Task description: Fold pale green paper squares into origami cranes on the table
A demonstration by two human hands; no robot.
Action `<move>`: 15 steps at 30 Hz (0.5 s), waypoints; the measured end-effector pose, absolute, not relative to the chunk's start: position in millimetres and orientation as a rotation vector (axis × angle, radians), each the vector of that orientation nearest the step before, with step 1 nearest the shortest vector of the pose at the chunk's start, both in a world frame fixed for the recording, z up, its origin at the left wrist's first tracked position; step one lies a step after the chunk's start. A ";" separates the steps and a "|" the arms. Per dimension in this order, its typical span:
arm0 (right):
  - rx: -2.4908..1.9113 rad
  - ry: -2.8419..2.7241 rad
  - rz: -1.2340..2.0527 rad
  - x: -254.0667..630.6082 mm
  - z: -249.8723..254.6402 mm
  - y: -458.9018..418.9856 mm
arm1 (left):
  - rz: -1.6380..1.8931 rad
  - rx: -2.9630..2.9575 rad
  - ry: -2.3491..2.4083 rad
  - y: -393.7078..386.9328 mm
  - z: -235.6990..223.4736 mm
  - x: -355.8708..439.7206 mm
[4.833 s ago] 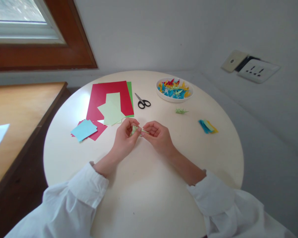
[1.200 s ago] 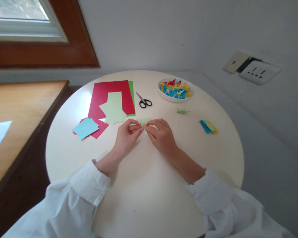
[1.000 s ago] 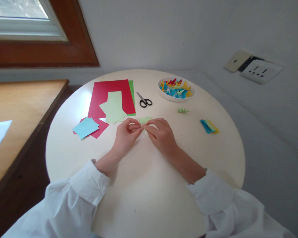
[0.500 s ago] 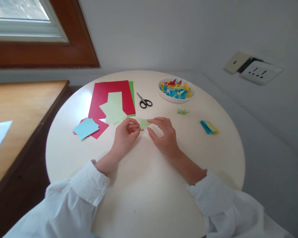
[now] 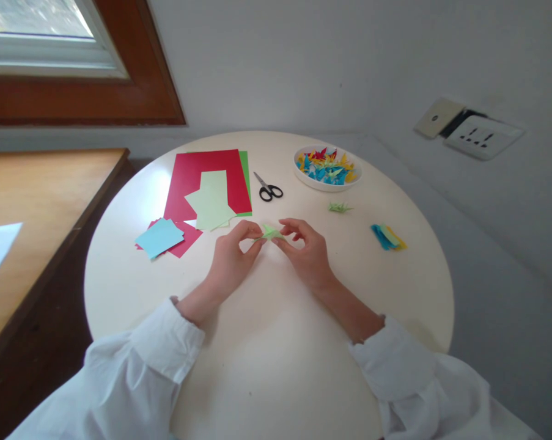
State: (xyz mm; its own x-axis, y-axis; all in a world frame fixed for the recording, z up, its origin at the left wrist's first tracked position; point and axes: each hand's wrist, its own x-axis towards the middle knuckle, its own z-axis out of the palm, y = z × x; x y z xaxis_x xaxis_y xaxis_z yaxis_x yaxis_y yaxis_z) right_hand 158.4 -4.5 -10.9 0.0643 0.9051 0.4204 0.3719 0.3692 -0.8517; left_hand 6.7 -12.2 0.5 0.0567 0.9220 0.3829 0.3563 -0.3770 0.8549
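A small folded piece of light green paper (image 5: 269, 232) is pinched between both my hands just above the round white table (image 5: 266, 342). My left hand (image 5: 232, 260) grips its left end with thumb and fingertips. My right hand (image 5: 305, 253) pinches its right end, fingers curled. Most of the paper is hidden by my fingers.
Red and green sheets (image 5: 202, 177) with pale green cut pieces (image 5: 210, 200) lie at the back left, a blue square (image 5: 159, 237) beside them. Black scissors (image 5: 267, 187), a white dish of paper cranes (image 5: 327, 167), one green crane (image 5: 338, 208) and a coloured paper stack (image 5: 388, 236) lie around.
The green paper was pressed flat on the table under my fingers. Both hands have since lifted it slightly and now pinch it by its ends.
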 end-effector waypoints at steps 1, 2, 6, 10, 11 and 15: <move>-1.195 -1.510 0.617 158.3 -10.9 -4.6 | 1.313 1.797 1.286 -12.3 1.0 6.4; -1.187 -1.500 0.639 158.2 -11.0 -4.5 | 1.306 1.808 1.298 -12.4 1.5 6.2; -1.146 -1.438 0.767 157.4 -12.0 -3.6 | 1.292 1.828 1.337 -12.5 2.4 5.4; -1.101 -1.375 0.877 156.2 -13.4 -3.2 | 1.311 1.819 1.318 -11.8 -0.3 5.0; -1.092 -1.366 0.894 155.8 -13.6 -3.3 | 1.320 1.817 1.317 -11.6 -1.1 4.9; -1.067 -1.350 0.933 154.7 -13.9 -4.0 | 1.337 1.826 1.312 -11.5 -2.0 4.3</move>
State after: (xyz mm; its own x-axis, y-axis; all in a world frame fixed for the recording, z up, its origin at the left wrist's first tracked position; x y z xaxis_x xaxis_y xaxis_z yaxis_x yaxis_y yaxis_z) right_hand 154.7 -4.0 -13.9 0.0323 0.9593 0.2807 0.0761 0.2776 -0.9577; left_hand 4.3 -11.5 -2.0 0.0435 0.9093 0.4138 0.3968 -0.3958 0.8282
